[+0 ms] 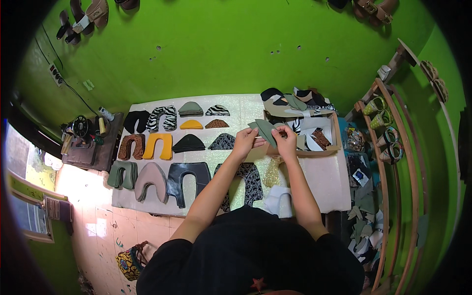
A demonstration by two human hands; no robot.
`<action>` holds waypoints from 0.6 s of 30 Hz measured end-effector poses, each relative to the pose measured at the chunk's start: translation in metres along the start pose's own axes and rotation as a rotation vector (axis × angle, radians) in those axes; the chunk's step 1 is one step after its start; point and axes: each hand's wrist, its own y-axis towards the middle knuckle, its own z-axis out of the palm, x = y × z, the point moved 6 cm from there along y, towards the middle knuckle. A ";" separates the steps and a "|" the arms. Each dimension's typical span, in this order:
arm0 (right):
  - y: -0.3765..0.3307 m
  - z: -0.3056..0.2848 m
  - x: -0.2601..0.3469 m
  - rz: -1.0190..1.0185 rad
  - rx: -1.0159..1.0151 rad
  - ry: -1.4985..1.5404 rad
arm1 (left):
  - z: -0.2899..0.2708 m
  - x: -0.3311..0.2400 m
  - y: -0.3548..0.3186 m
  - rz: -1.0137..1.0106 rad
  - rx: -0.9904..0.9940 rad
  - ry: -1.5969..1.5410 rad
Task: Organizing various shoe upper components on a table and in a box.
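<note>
- Head view, watched from my distant seat: bare forearms reach from a black short-sleeved shirt [246, 250] over a table with a pale, glittery covering [231, 104]
- I see the left hand [244, 142] and the right hand [285, 143] close together but apart, the left pinching the left side of an olive-green, pointed, leaf-like piece of sheet material [266, 132], the right clamped on its right side with thumb and fingers
- That piece is held up between them, near the left side of an open cardboard box [317, 154] of mixed offcuts
- To the left I make out half-moon stacks, among them an olive-green one [191, 110], a mustard-yellow one [191, 125] and a black one [189, 143]
- Beside those lie arch-shaped stacks: zebra-print [162, 111], yellow [158, 138], dusty pink [151, 169] and glossy black [189, 168]
- Below the hands, partly behind the forearms, I find a black-and-grey patterned arch [251, 189] and white sheet pieces [278, 200]
- At far right, a wooden rack [386, 105] carries green sandals [381, 119]; a bright green wall [211, 54] stands behind the table
</note>
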 end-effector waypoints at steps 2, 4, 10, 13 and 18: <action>-0.001 0.001 0.010 -0.059 -0.029 -0.065 | -0.004 -0.001 -0.006 -0.017 -0.035 -0.054; -0.003 0.004 0.015 -0.083 0.005 -0.024 | -0.003 -0.004 -0.012 -0.022 -0.023 -0.073; -0.011 0.014 0.028 -0.178 0.066 -0.160 | -0.003 -0.013 -0.029 -0.023 0.016 -0.080; -0.017 0.018 0.032 -0.151 0.058 -0.179 | -0.007 -0.014 -0.034 -0.019 0.027 -0.071; -0.025 0.025 0.037 -0.172 0.038 -0.226 | -0.015 -0.016 -0.042 -0.029 0.029 -0.056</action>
